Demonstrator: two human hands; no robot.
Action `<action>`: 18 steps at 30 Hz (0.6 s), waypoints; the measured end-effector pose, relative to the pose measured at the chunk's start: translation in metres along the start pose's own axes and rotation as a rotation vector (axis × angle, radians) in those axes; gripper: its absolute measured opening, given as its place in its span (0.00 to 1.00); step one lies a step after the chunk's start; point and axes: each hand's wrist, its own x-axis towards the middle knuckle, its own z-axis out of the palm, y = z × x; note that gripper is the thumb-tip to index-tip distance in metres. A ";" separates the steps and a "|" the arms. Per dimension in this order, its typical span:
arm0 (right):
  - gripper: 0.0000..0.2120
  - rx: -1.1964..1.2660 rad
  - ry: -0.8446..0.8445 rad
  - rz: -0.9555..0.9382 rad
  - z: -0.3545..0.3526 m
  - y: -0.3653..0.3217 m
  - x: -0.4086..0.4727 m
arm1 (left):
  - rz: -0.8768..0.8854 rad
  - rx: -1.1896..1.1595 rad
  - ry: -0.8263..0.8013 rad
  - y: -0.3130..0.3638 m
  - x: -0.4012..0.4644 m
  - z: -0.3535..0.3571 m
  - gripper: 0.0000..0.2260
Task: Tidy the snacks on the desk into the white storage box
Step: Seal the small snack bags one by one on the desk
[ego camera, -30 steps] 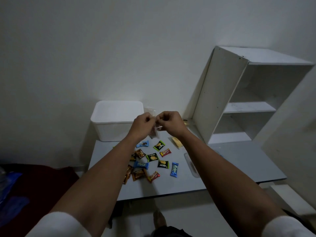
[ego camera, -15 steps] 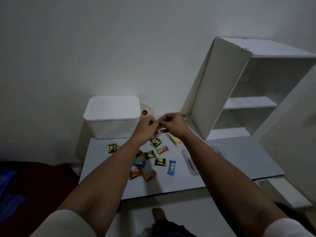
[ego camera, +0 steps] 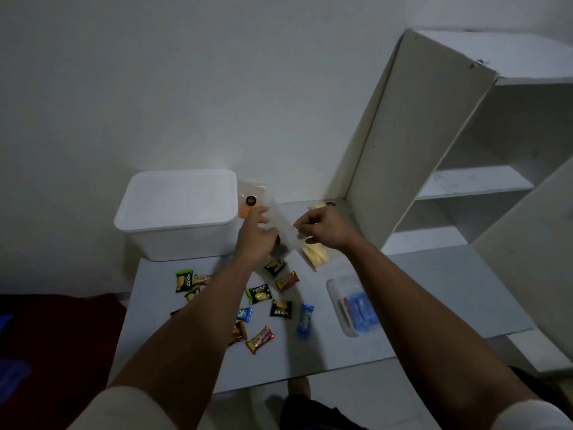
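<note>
box point(ego camera: 181, 212): lid on, nothing seen stowed
snacks point(ego camera: 259, 294): about a dozen loose on worktop point(ego camera: 310, 358)
left hand point(ego camera: 255, 235), right hand point(ego camera: 322, 226): fingers pinch clear bag point(ego camera: 283, 226) between them
progress: barely begun

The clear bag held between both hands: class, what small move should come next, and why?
Probably carry the clear bag leftward over the white storage box and lower it in. The left hand and right hand both grip it beside the box, whose top looks open, while other snacks lie on the desk.

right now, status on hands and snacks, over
Left hand and right hand both gripping clear snack bag. White storage box lid on. Candies loose on desk.
</note>
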 end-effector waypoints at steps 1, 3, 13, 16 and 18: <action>0.05 0.008 -0.067 0.018 -0.012 0.001 0.011 | -0.020 0.004 0.015 -0.006 0.015 0.001 0.25; 0.06 0.005 -0.184 0.026 -0.036 0.002 0.036 | -0.073 0.043 -0.042 -0.016 0.044 0.007 0.30; 0.25 0.193 -0.118 0.131 -0.059 0.063 0.150 | -0.089 0.030 0.028 -0.027 0.150 0.066 0.08; 0.22 0.170 -0.110 0.116 -0.032 0.103 0.187 | -0.061 0.112 0.096 -0.035 0.184 0.084 0.06; 0.06 0.143 -0.048 0.123 -0.015 0.126 0.218 | -0.014 0.170 0.123 -0.046 0.207 0.095 0.07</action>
